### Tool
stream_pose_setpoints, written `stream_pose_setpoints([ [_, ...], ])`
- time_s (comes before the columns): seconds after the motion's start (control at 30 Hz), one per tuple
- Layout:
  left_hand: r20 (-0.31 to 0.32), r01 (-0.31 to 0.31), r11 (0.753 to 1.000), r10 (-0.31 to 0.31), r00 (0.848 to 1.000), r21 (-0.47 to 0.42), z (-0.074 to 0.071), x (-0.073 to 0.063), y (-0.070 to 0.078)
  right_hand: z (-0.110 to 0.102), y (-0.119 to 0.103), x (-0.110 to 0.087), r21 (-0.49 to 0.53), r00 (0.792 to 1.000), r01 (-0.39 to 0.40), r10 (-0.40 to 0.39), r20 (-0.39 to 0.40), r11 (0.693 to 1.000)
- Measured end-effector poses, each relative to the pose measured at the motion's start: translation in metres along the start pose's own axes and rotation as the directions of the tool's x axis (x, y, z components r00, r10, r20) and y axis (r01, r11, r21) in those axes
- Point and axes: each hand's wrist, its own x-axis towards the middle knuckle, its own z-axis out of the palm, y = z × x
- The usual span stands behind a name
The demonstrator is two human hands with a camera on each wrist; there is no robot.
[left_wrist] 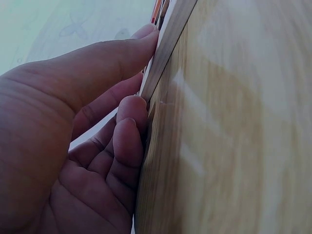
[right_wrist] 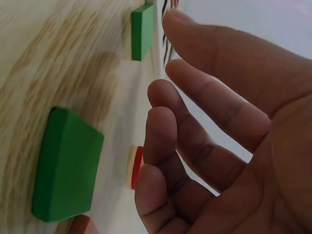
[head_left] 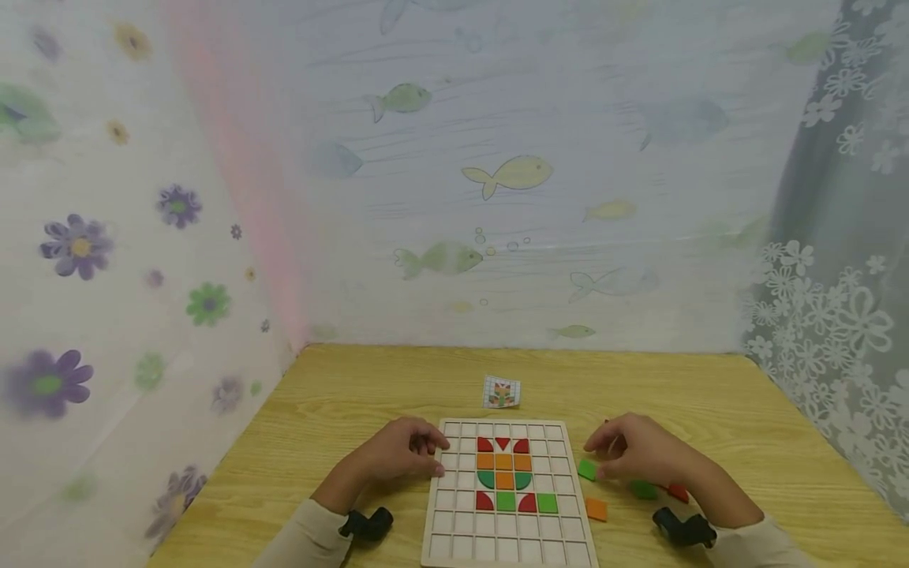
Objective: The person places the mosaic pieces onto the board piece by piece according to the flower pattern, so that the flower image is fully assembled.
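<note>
A wooden grid board lies on the table, with red, orange and green tiles forming a pattern. My left hand rests at its left edge. In the left wrist view the thumb lies against the board's rim, other fingers loosely bent beside it. My right hand hovers right of the board, fingers loosely bent and apart, holding nothing. Its thumb is near a green square tile. The right wrist view shows that tile on the table and another green tile below the fingers.
An orange square tile lies right of the board, with a green tile and a red tile partly under the right forearm. Behind the board is a small printed pattern card. Patterned curtains surround the table.
</note>
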Motion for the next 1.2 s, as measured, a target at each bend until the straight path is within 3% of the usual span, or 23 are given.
stream_pose_setpoints([
  [0.17, 0.001, -0.004, 1.000, 0.004, 1.000, -0.001, 0.000, 0.000, 0.000, 0.003, 0.004, 0.001, 0.004, 0.999, 0.021, -0.021, 0.030, 1.000],
  [0.43, 0.004, -0.009, 1.000, 0.009, 1.000, -0.003, 0.000, 0.001, -0.001, 0.010, 0.001, 0.003, -0.020, 1.000, -0.022, 0.023, 0.010, 1.000],
  [0.8, 0.002, -0.013, 1.000, 0.013, 1.000, 0.008, 0.000, 0.001, 0.000, 0.011, -0.002, 0.004, -0.055, 1.000, 0.002, -0.002, 0.005, 0.998],
  [1.0, 0.000, -0.014, 1.000, 0.014, 1.000, 0.011, 0.000, 0.001, 0.000, 0.010, -0.006, 0.004, -0.099, 0.999, -0.043, 0.041, -0.026, 0.994],
  [1.2, 0.003, -0.013, 1.000, 0.013, 1.000, 0.005, 0.000, 0.001, 0.000, 0.008, -0.011, 0.006, -0.119, 0.998, -0.027, 0.019, -0.065, 0.993],
])
